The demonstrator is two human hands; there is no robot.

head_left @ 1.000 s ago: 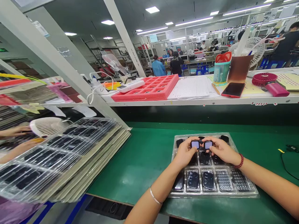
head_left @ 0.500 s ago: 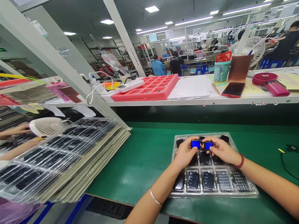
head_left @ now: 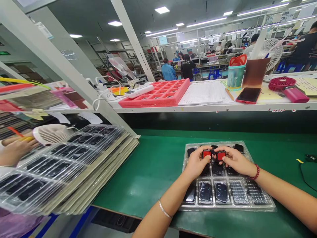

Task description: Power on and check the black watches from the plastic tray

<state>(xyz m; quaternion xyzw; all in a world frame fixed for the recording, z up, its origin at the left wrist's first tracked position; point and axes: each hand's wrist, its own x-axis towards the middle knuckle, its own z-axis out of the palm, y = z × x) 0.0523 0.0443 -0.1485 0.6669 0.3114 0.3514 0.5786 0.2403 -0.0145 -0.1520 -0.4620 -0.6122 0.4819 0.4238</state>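
Observation:
My left hand (head_left: 196, 164) pinches a small square smartwatch (head_left: 206, 153) with a dark frame and a screen lit red. Close beside it, a second smartwatch (head_left: 221, 156), also glowing red, is held between the thumb and fingers of my right hand (head_left: 237, 160). Both screens face me, above the far half of a clear plastic tray (head_left: 252, 207). Black rounded pieces lie in several of its pockets, such as a glossy black piece (head_left: 221, 192) with small light marks in the front row. My hands hide part of the rear rows.
At left, a leaning stack of filled clear trays (head_left: 99, 175) borders the green tabletop (head_left: 128, 180), with a white fan (head_left: 53, 134) and another person's hand (head_left: 18, 150) beyond. The shelf above holds a red foam tray (head_left: 170, 91), papers and a phone (head_left: 248, 95). A black cable (head_left: 305, 178) lies right.
Both smartwatch screens have turned from blue to red. My hands stay in the same place. At the far left, the other person's hands have moved and now show something orange-red.

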